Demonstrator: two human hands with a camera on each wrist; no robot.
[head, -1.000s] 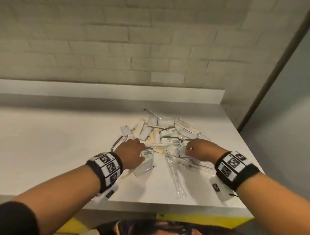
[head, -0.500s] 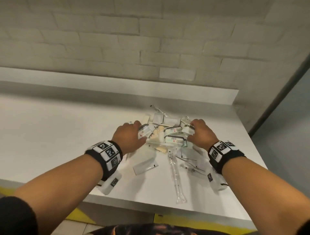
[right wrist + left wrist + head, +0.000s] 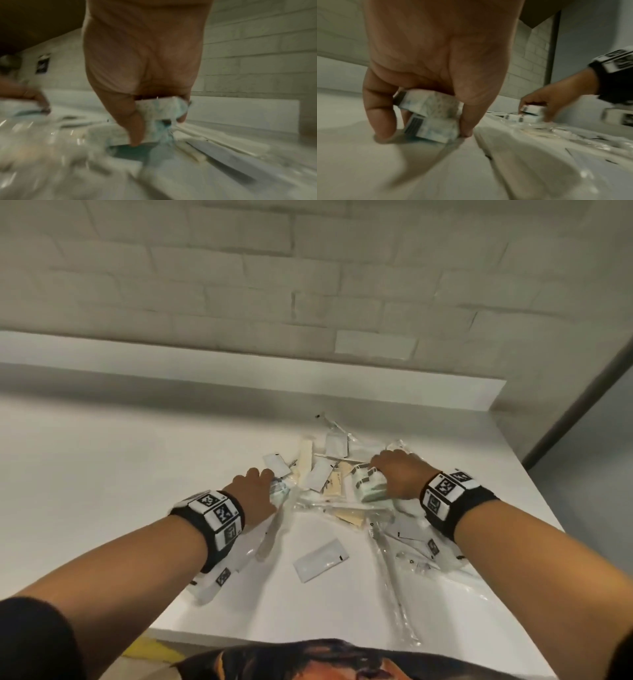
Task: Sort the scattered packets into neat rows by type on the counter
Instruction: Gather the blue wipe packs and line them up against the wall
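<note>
Both hands are in the pile on the white worktop (image 3: 102, 474): the left hand (image 3: 255, 494) grips two stacked barcoded packets (image 3: 431, 116) at the pile's left edge, the right hand (image 3: 399, 474) clamps similar packets (image 3: 371, 486) at its right. A long clear sleeve (image 3: 394, 583) runs near-to-far, a flat white sachet (image 3: 320, 559) lies loose. The right wrist view is blurred.

Packets (image 3: 329, 484) heaped on counter (image 3: 102, 474) — right side.

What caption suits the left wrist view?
Left hand grips two stacked packets above the counter; right hand grips more.
</note>
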